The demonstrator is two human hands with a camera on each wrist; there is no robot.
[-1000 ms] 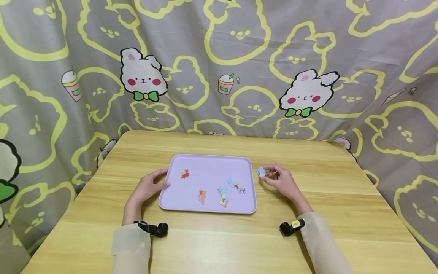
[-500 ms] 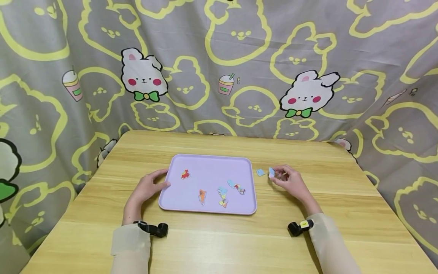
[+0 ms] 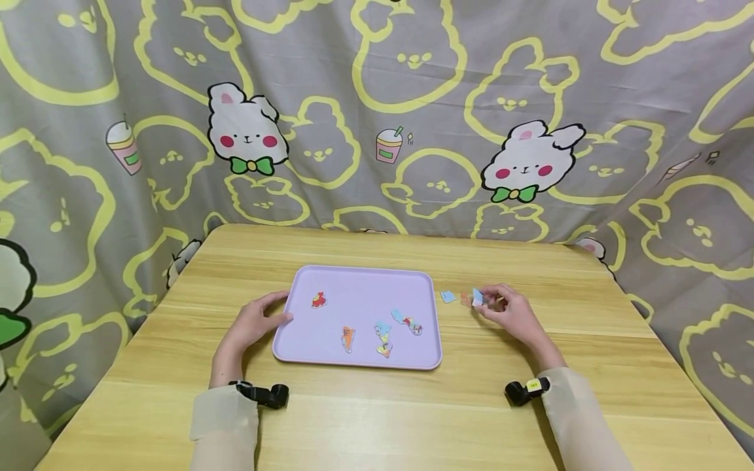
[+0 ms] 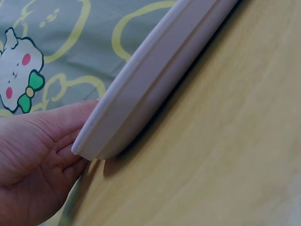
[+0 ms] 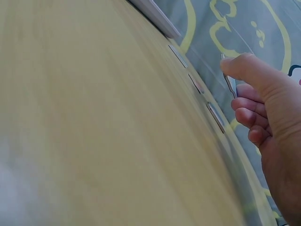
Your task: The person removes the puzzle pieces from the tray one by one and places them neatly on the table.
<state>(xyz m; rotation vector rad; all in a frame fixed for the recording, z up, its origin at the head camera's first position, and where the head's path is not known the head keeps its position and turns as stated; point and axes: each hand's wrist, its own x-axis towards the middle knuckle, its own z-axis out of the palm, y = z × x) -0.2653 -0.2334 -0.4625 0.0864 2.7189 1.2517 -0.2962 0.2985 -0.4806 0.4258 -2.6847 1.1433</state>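
My left hand [image 3: 259, 320] grips the left edge of a lilac tray [image 3: 353, 278], thumb at the rim, as the left wrist view also shows. To the right of the tray, my right hand [image 3: 509, 311] pinches a light-blue jigsaw puzzle piece [image 3: 478, 297] upright between thumb and fingers. A flat blue piece [image 3: 448, 296] and an orange piece [image 3: 466, 299] lie between that hand and the tray. From the right wrist, the held piece [image 5: 229, 80] is seen edge-on above the table, and another piece [image 5: 215, 117] lies close under the fingers.
On the tray lie a red piece [image 3: 319, 299], an orange piece [image 3: 348, 339], blue-and-yellow pieces [image 3: 383, 329] and multicoloured pieces [image 3: 415, 325]. The wooden table [image 3: 377, 418] ends at a patterned grey curtain [image 3: 330, 183].
My right hand has moved right, away from the tray, still pinching a blue piece. A blue piece, then an orange one, has come into sight on the table behind it. The left hand stays put.
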